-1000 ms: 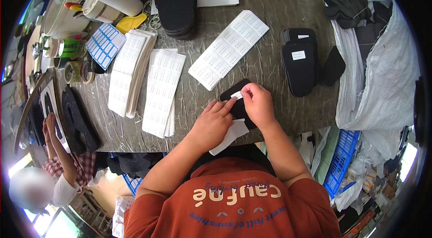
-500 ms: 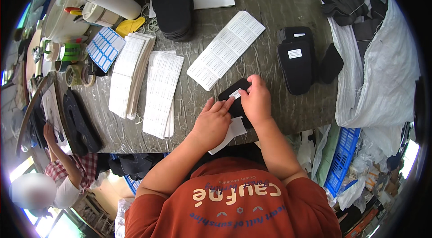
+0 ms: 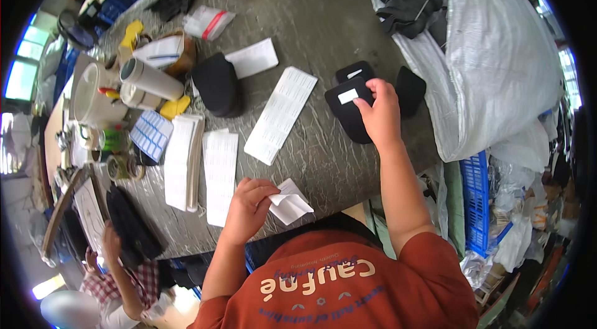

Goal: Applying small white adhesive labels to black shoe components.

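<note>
Near the table's front edge, my left hand (image 3: 246, 208) pinches a folded piece of white label paper (image 3: 292, 206) between thumb and fingertips. My right hand (image 3: 384, 116) reaches out to a stack at the right, its thumb and forefinger closed on the edge of a rounded black pad (image 3: 351, 120). That pad bears a small white label (image 3: 348, 96) at its far end. Just beyond it lies a second labelled black pad (image 3: 355, 72), partly covered. Between my hands and the back, a sheet of printed labels (image 3: 281, 114) lies slantwise.
A stack of black pads (image 3: 216, 89) stands at mid-left. Label sheets (image 3: 184, 164) lie left, near a white cup (image 3: 152, 78) and tape rolls (image 3: 117, 167). A white woven sack (image 3: 485, 61) fills the right side. Another person's hand (image 3: 112, 242) is at lower left.
My right hand has moved away to the right with the labelled black pad, onto the stack there. My left hand has drawn back left, now pinching the white paper. The view has shifted.
</note>
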Tool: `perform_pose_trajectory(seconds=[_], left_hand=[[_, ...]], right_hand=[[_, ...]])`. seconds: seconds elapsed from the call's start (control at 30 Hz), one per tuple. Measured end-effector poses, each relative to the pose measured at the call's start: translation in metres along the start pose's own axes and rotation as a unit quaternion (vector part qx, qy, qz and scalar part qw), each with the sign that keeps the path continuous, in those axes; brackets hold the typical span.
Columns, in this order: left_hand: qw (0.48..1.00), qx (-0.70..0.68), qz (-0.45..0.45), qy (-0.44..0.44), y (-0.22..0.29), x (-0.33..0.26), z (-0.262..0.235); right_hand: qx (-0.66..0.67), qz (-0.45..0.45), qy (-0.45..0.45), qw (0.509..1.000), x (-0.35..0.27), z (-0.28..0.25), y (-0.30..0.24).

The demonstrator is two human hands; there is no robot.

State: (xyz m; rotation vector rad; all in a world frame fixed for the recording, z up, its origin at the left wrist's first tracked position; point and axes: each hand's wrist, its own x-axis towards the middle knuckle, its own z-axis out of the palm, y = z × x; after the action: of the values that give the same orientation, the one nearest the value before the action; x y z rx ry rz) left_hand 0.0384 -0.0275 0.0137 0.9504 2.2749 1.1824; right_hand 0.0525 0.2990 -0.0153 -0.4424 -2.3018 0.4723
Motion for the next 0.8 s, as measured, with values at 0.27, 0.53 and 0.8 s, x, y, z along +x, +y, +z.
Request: perform_pose_trajectory(seconds=[0.27, 0.53, 0.8], left_hand=[[0.976, -0.166, 0.137, 0.038, 0.045, 0.012, -0.013], [0.987, -0.149, 0.021, -0.049, -0.039, 0.033, -0.033], [0.964, 0.135, -0.221, 0.055, -0.096, 0.135, 0.013]], right_hand=[[0.605, 0.547, -0.414, 0.404, -0.111, -0.008, -0.046], [0.586, 0.404, -0.184, 0.678, -0.049, 0.074, -0.074], [0.215, 0.317, -0.164, 0.909, -0.069, 0.166, -0.045]])
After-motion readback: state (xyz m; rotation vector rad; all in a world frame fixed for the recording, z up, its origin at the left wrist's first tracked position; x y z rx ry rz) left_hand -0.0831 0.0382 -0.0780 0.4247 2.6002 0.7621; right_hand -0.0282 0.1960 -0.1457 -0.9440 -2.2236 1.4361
